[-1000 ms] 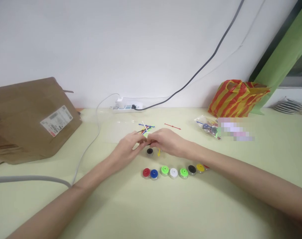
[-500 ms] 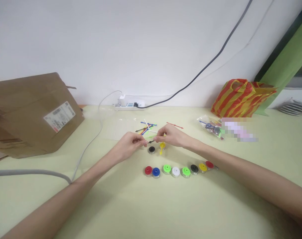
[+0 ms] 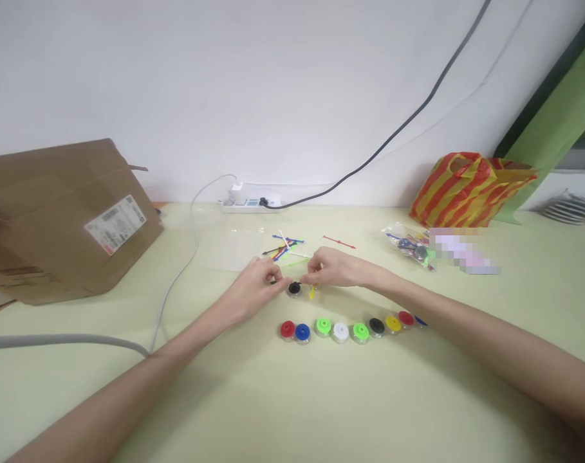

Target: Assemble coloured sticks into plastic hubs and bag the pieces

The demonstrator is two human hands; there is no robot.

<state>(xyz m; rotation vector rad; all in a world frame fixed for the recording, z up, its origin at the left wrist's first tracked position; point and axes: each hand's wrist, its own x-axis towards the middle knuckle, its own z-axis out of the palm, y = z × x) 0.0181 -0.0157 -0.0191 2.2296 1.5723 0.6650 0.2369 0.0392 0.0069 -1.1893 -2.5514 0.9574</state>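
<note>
My left hand [image 3: 259,288] and my right hand [image 3: 335,267] pinch the two ends of a thin black spinner arrow [image 3: 297,283]. The arrow lies low across a round black base [image 3: 295,292] with a clear underside; whether it is seated on the base I cannot tell. Close by on the right, partly behind my right fingers, is a yellow arrow [image 3: 312,293]. Just beyond my hands lies a loose pile of coloured arrows [image 3: 286,247], and a red arrow [image 3: 339,242] lies apart from it.
Nearer me runs a row of coloured round bases, among them a red one [image 3: 287,330] and a white one [image 3: 340,332]. A cardboard box [image 3: 65,225] stands left, a power strip [image 3: 248,206] by the wall. At right are a clear parts bag [image 3: 408,245] and a striped bag [image 3: 466,193].
Both hands have come down slightly toward me, lowering the black arrow from above and behind the black base onto or just over it.
</note>
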